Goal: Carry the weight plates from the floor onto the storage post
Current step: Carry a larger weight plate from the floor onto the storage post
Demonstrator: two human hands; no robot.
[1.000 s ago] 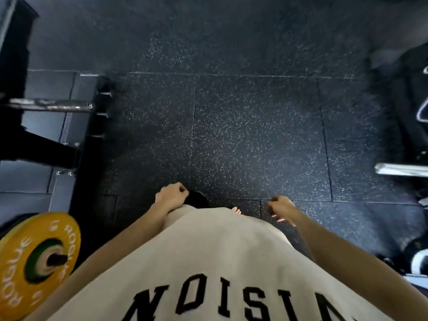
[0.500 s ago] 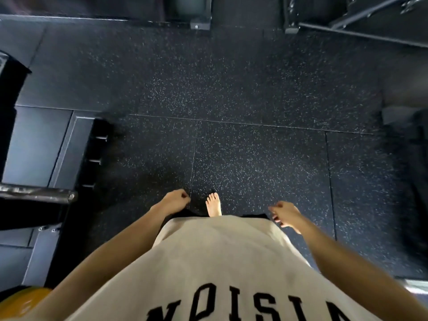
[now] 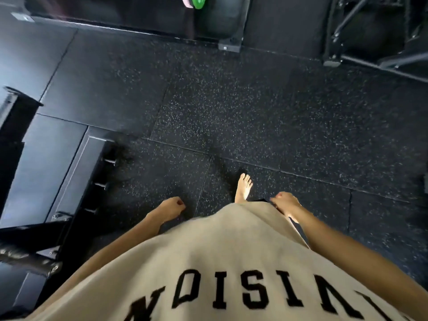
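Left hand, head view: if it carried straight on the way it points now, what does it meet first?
The left hand hangs loosely curled and empty, knuckles aimed down and forward. Straight on, it looks to meet only the speckled rubber floor. The black rack base with pegs lies off to its left, though depth is unclear.

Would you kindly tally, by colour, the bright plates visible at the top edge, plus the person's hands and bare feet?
Green plate: 1
Pink plate: 1, only an edge shows
Hands: 2, left hand and right hand, both holding nothing
Bare foot: 1
Total: 5
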